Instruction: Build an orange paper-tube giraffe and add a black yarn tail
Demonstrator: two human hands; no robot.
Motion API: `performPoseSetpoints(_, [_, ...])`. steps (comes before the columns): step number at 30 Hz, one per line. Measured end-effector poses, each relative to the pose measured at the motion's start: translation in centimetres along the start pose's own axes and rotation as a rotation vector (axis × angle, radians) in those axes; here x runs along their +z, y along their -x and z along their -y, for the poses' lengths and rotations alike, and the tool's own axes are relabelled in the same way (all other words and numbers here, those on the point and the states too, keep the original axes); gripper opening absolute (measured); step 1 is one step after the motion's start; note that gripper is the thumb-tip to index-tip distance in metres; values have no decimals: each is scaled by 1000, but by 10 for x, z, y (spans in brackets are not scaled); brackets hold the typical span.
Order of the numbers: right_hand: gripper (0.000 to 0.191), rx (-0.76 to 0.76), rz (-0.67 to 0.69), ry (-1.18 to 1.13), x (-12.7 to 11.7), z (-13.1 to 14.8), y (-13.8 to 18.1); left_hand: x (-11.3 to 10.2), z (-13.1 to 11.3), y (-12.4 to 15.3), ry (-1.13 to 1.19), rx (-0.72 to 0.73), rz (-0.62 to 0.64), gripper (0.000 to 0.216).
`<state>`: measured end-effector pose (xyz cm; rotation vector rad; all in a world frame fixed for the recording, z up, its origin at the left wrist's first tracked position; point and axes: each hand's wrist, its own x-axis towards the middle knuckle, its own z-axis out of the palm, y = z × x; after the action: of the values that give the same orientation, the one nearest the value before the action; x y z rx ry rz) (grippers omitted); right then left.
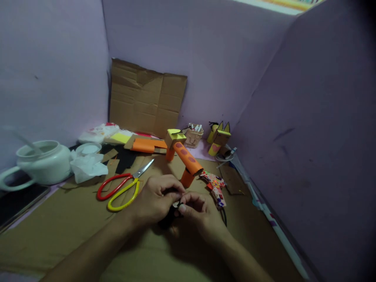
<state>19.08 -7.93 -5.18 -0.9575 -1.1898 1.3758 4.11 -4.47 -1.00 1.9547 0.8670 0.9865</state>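
My left hand [157,197] and my right hand [199,211] meet low in the middle of the view, fingers curled and pinched together over a small dark piece [170,215] that I cannot make out clearly. Just beyond my fingers stands an orange paper-roll figure [185,156] with a yellow-topped box head and pink spots. A patterned, multicoloured paper shape [216,186] lies right of it. Scissors [123,186] with one red and one yellow handle lie left of my left hand on the brown cardboard sheet [58,227].
A white jug [44,160] and crumpled white tissue [88,164] sit at the left. A cardboard panel [145,98] leans on the back wall. A small basket [193,135] and yellow paper figures [219,139] stand at the back. Purple walls enclose the corner.
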Motion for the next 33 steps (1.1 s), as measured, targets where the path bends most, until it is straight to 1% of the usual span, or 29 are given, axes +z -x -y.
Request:
performPoseSetpoints(2, [19,-42,-2,-34,-2,0,1,0,1,0,3,-13,-19,15])
performPoseSetpoints(5, [18,-52,-2,-87,-5,2,1,0,3,-1,27,-63,-46,15])
performPoseSetpoints(8, [17,-79,-35,-131,-6,5,2,0,4,-2,52,-146,-48,12])
performPoseSetpoints(12, [13,-74,-72,-253,-5,12,2,2,5,-5,89,-202,-74,10])
performPoseSetpoints(14, [12,-84,-105,-295,-6,15,2,3,7,-5,98,-220,-68,11])
performPoseSetpoints(15, [12,-93,-125,-307,-7,16,2,3,7,-4,89,-229,-42,12])
performPoseSetpoints(17, [10,-120,-161,-319,-10,18,2,4,8,-1,1,-255,65,16])
performPoseSetpoints(19, [8,-146,-175,-320,-14,20,2,5,8,4,-203,-264,194,23])
performPoseSetpoints(21, [9,-168,-192,-333,-17,21,2,5,6,9,-423,-215,287,31])
performPoseSetpoints(23, [15,-173,-212,-362,-19,23,2,5,3,13,-573,-142,352,30])
performPoseSetpoints(26, [19,-171,-221,-403,-21,28,1,0,-2,14,-654,-97,437,23])
performPoseSetpoints(28, [16,-170,-214,-425,-24,31,1,-8,-2,12,-648,-88,436,28])
performPoseSetpoints(30, [14,-169,-214,-450,-26,33,1,-19,2,10,-643,-64,380,35])
performPoseSetpoints(33, [15,-155,-189,-456,-27,33,1,-40,18,9,-691,-60,295,45])
